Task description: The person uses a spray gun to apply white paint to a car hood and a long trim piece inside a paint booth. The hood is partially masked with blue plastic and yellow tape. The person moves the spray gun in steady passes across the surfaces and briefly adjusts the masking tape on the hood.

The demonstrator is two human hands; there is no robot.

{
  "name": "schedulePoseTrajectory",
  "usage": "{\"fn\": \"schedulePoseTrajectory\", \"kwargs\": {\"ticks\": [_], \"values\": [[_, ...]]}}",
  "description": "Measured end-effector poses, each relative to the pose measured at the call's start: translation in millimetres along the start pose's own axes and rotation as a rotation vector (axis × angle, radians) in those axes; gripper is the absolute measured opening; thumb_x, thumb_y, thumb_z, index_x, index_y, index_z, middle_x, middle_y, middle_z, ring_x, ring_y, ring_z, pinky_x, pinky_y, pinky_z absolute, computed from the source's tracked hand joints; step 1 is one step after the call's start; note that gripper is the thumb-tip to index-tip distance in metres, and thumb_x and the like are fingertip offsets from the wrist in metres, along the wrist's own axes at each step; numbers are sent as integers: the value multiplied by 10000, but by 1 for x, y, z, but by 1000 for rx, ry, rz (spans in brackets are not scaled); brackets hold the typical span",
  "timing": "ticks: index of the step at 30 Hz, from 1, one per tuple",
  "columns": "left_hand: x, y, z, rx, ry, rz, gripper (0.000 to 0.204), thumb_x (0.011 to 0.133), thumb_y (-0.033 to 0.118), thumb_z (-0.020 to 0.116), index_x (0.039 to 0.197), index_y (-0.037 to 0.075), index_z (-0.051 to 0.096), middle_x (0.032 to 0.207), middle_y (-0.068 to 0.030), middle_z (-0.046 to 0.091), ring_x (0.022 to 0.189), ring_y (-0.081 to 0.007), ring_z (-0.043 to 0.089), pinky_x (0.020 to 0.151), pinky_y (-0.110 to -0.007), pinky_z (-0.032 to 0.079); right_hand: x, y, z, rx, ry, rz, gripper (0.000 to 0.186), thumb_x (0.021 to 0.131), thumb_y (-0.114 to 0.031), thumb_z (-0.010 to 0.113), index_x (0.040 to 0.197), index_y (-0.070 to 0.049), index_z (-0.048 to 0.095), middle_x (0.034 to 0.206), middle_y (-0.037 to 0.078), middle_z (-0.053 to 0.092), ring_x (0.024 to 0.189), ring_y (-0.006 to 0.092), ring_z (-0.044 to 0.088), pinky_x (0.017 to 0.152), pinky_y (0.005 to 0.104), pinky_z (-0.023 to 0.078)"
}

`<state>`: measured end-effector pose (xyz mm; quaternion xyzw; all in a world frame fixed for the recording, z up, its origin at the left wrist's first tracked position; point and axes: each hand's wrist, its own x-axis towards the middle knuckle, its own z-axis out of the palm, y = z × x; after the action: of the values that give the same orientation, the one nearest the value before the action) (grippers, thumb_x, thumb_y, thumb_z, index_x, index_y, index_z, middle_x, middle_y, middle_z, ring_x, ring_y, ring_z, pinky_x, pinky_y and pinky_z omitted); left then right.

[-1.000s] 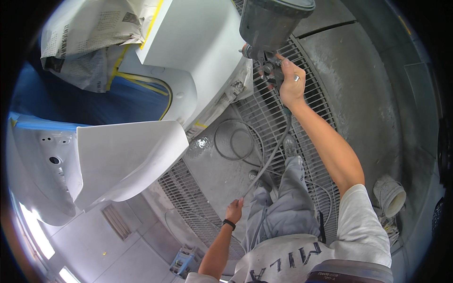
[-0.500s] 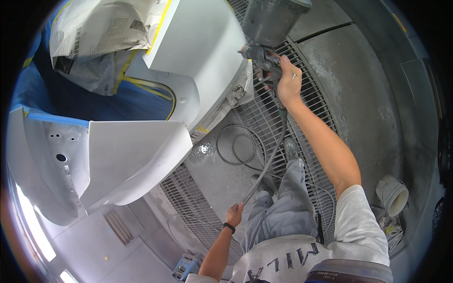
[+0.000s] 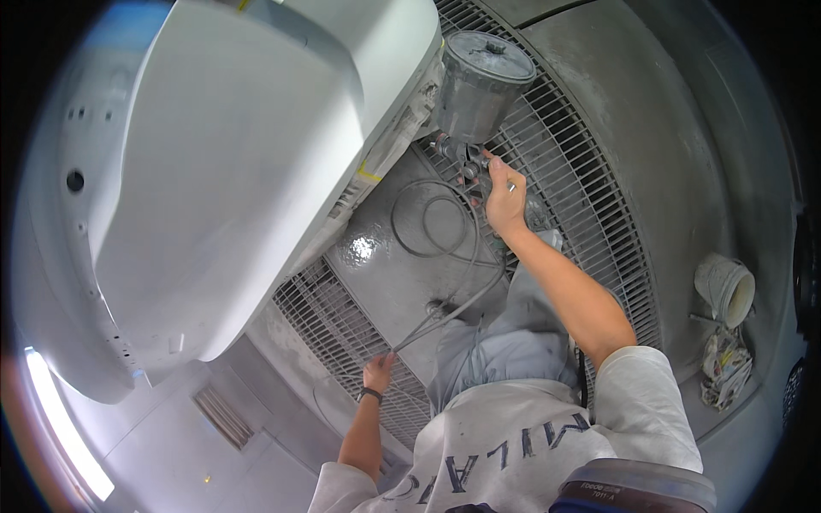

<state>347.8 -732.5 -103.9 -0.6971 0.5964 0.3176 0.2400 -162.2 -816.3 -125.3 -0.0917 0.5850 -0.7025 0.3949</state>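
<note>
My right hand (image 3: pixel 506 195) is closed round a grey spray gun (image 3: pixel 470 162), which carries a large, paint-coated cup (image 3: pixel 475 103) on top and has a hose at its handle. The gun is beside the edge of a pale grey-white vehicle body panel (image 3: pixel 231 162), where masking paper with yellow tape (image 3: pixel 369 171) runs along the side; I cannot tell if they touch. My left hand (image 3: pixel 379 370), lower down, is closed on the grey air hose (image 3: pixel 440 316), which loops over the floor.
Metal floor gratings (image 3: pixel 581 162) flank a wet concrete strip (image 3: pixel 359 222) under the coiled hose. At the right are a white bucket (image 3: pixel 718 291) on its side and crumpled paper (image 3: pixel 725 368). A bright tube light (image 3: pixel 68 423) and a louvred vent (image 3: pixel 221 415) are at lower left.
The panel now fills more of the upper left, hiding most of the blue sheeting. My right hand and gun have come lower in view. My left hand has shifted left and down with the hose.
</note>
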Motion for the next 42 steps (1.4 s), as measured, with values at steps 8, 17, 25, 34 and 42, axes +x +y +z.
{"fn": "schedulePoseTrajectory", "kwargs": {"ticks": [8,17,25,34,42], "values": [[90,-170,-34,9,117,342,530,935,479,651,942,-49,678,830,-258,693,827,-434,671,713,-457,513,-130,72,66,122,191,-54,572,1058,-457,396,1255,32,618,858,111,704,720,141,649,470,255,482],[108,-248,-79,119,81,420,556,929,507,637,949,-46,687,782,-267,661,756,-437,652,679,-470,491,-179,104,108,132,115,-47,639,1041,-520,365,1274,30,593,929,125,713,809,190,706,489,273,500],[175,-213,-43,80,150,501,443,939,396,668,949,-47,689,768,-246,669,696,-407,664,638,-445,501,-111,147,108,111,22,-70,648,1032,-520,355,1159,41,654,878,129,711,745,171,679,485,278,495],[287,-161,-3,36,217,655,340,899,321,721,868,-16,684,775,-217,669,727,-395,665,653,-441,502,-43,178,106,79,18,-299,615,1037,-486,372,1127,52,657,841,138,712,690,188,689,449,283,491],[377,-144,6,45,498,913,279,843,268,775,845,4,686,753,-210,663,711,-416,645,639,-466,497,-29,183,108,-47,246,-414,614,1035,-521,374,1108,20,652,875,151,709,738,196,698,496,307,505]]}}
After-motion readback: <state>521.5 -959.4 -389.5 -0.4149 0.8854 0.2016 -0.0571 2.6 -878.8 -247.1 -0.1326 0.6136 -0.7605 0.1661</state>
